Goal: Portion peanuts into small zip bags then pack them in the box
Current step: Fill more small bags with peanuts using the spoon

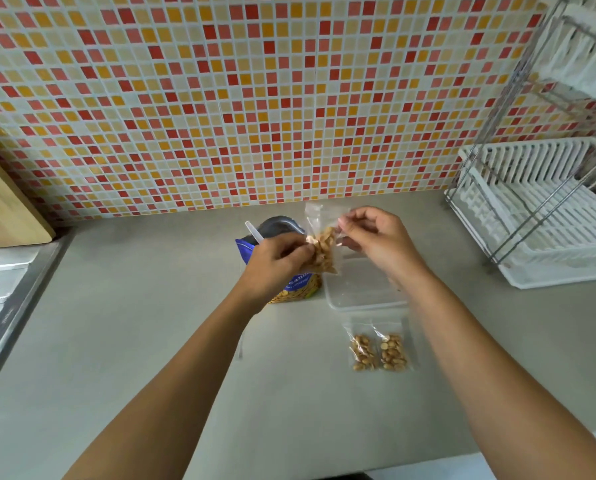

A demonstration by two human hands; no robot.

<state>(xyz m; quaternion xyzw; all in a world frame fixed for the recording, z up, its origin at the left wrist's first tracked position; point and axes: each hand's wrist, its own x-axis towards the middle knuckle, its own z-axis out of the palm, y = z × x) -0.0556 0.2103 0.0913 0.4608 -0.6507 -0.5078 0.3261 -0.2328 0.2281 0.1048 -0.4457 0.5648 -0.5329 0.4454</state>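
Note:
Both hands hold a small clear zip bag [324,247] partly filled with peanuts, raised above the counter. My left hand [275,261] pinches its left edge and my right hand [376,237] pinches its right edge near the top. Behind my left hand stands an open blue peanut pouch [289,289] with a white scoop handle [255,232] sticking out. A clear plastic box [362,292] sits under my right wrist. Two filled small zip bags [379,351] lie side by side in front of the box.
A white dish rack [539,209] in a metal frame stands at the right. A wooden board [5,206] leans at the far left beside a steel sink edge [15,306]. The tiled wall [255,98] closes the back of the grey counter [151,341].

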